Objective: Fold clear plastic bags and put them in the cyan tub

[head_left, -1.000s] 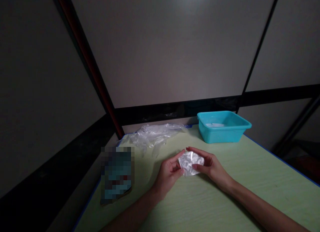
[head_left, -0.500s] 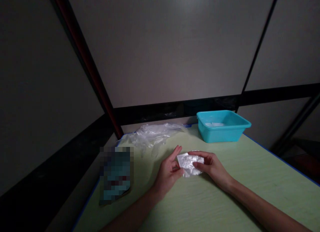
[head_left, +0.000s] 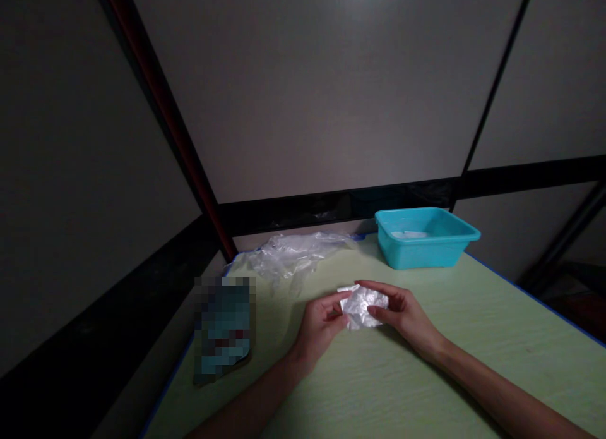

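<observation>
A small, crinkled piece of silver foil [head_left: 362, 307], roughly rectangular, is held just over the table between my hands. My right hand [head_left: 404, 312] grips its right part, thumb on the near face and fingers along the top edge. At the left edge, my left hand [head_left: 319, 328] pinches the foil between thumb and fingers, and the upper left corner looks bent there. Whether anything is wrapped inside the foil cannot be seen.
A turquoise plastic basin [head_left: 426, 252] stands at the back right with something whitish in it. Crumpled clear plastic [head_left: 293, 252] lies at the back edge. A blurred-out bluish package [head_left: 225, 331] sits at the left of the green table [head_left: 379, 388]. Panelled walls rise behind.
My left fingers, raised and spread before, have come down onto the foil's left edge. The foil's left corner now looks folded. My right hand keeps its grip.
</observation>
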